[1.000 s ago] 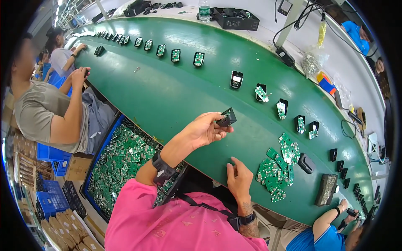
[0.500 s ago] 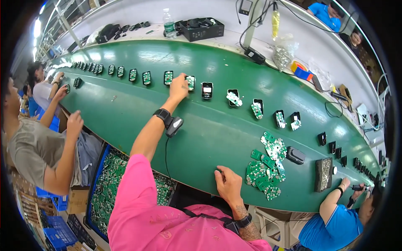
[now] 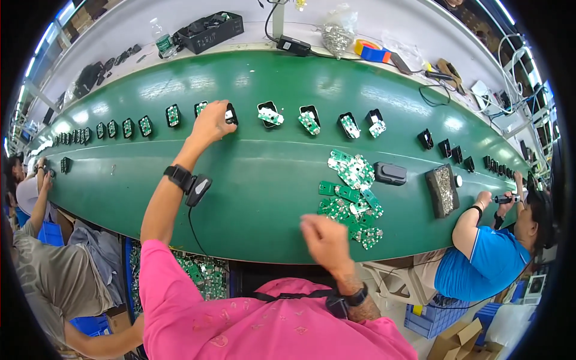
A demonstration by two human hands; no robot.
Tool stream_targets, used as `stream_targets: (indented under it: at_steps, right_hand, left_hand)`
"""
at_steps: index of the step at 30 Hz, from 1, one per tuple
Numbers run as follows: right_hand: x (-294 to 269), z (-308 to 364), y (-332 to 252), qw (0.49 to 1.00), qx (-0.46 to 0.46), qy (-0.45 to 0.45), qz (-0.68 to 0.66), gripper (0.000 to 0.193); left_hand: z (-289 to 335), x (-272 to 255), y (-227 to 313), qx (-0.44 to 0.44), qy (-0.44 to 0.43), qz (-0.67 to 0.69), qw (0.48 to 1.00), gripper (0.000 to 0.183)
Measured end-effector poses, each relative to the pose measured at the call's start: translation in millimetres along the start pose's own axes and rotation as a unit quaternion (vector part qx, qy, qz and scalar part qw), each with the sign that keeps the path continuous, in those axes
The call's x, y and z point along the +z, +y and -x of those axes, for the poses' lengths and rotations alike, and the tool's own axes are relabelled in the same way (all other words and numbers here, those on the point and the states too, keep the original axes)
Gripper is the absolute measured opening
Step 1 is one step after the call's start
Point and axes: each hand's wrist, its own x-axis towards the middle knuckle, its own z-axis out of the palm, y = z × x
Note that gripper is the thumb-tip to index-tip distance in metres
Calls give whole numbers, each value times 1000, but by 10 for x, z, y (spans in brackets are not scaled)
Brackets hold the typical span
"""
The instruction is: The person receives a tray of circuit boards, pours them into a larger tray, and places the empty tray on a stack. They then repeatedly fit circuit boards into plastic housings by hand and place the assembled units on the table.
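Note:
My left hand (image 3: 210, 124) reaches to the row of small black plastic cases, fingers closed at the edge of one case (image 3: 231, 113) with a whitish piece in it. The hand partly covers the neighbouring case (image 3: 201, 107), which holds a green circuit board. To the right, a board (image 3: 269, 114) lies tilted across its case, and more boards (image 3: 309, 122) sit askew in theirs. My right hand (image 3: 327, 241), smeared by motion, hovers by the table's near edge, beside a pile of loose green circuit boards (image 3: 351, 210); its fingers look curled, but whether they hold anything is unclear.
Right of the pile lie a dark oblong case (image 3: 390, 173) and a rough block (image 3: 443, 192). A black bin (image 3: 210, 33), a bottle (image 3: 162, 39) and tape rolls (image 3: 372, 51) line the back shelf. Co-workers sit at both sides; one in blue (image 3: 480, 258) holds a tool.
My view has swung right. The left hand has moved from a case with a green board to the case on its right. My right hand has lifted and moved nearer the board pile.

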Motion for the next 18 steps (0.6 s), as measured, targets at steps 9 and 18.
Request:
stream_targets:
  at_steps: [9,18]
  right_hand:
    - [-749,-271,593,968,58,-32,241,36]
    - [-494,-265,673,948,96,43,302,29]
  left_hand:
    - [1477,166,1231,100,-161,42,981,76]
    - [1965,602,1381,-98,213,191,953,51]
